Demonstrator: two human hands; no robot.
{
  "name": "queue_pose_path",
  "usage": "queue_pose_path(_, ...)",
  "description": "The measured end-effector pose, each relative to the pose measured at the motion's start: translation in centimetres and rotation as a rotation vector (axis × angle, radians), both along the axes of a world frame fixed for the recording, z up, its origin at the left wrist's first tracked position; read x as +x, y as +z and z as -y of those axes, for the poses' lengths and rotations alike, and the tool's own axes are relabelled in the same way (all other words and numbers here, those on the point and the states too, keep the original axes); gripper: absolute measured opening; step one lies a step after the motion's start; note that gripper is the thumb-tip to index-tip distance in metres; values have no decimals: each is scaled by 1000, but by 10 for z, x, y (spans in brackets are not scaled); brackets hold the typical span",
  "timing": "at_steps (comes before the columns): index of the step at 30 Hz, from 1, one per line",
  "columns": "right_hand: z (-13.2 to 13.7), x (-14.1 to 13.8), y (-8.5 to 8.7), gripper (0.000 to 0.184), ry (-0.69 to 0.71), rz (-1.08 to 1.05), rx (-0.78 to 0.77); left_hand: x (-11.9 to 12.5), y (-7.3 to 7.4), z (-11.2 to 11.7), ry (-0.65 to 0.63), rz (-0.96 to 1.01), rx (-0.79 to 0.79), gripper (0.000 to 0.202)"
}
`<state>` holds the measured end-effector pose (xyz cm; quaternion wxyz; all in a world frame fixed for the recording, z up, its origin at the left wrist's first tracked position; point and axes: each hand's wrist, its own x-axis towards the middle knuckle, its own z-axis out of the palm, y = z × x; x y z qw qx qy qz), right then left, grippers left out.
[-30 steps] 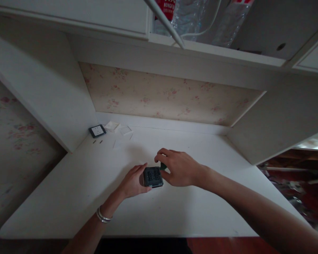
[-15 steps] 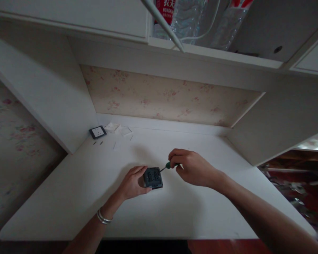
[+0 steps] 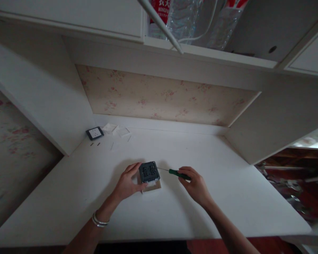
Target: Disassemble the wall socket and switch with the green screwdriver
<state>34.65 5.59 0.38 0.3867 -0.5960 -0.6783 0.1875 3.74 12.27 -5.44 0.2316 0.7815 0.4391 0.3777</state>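
Observation:
My left hand (image 3: 129, 180) grips a square dark wall socket (image 3: 149, 172) by its left side, the thumb at its lower edge. The mechanism side of the socket faces up, and a light-coloured square piece (image 3: 153, 186) shows beneath its near edge. My right hand (image 3: 194, 182) is closed round the green handle of a screwdriver (image 3: 178, 173). The screwdriver's thin shaft points left, its tip at the right edge of the socket; whether it touches cannot be made out.
At the back left of the white desk (image 3: 222, 197) lies another socket (image 3: 94, 133) with a white face. Clear plastic covers (image 3: 123, 132) and small dark strips (image 3: 98, 144) lie near it. Above hangs a shelf with water bottles (image 3: 184, 19) and a white rod (image 3: 161, 24).
The screwdriver has swung from slanted to nearly level, and my right hand has moved down and right. The socket has shifted slightly up and left, uncovering the light piece beneath.

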Motion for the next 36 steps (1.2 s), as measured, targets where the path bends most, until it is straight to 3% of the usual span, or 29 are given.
queue_pose_path(4, 15, -21, -28, 24, -26, 23, -73, -7, 5, -1, 14, 43, -16, 72)
queue_pose_path(11, 28, -39, -38, 28, 131, 91, -258, -11, 18, 7, 14, 132, -99, 71)
queue_pose_path(15, 21, -42, -32, 25, 41, -115, -219, -5, 29, 15, -12, 175, -161, 70)
queue_pose_path(19, 9, -56, -13, 43, -95, -683, -380, 6, 39, 23, -59, 203, -195, 71)
queue_pose_path(21, 4, -67, -2, 49, -77, -981, -485, 10, 40, 24, -99, 212, -197, 72)
queue_pose_path(23, 1, -77, 6, 49, -6, -1148, -547, 13, 38, 25, -140, 226, -189, 73)
queue_pose_path(26, 0, -87, 10, 44, 67, -1216, -561, 14, 33, 27, -155, 259, -199, 74)
queue_pose_path(29, 0, -92, 7, 44, 54, -1230, -555, 13, 30, 29, -147, 306, -266, 76)
queue_pose_path(36, -10, -104, 10, 44, 60, -1282, -507, 11, 36, 28, -121, 452, -421, 76)
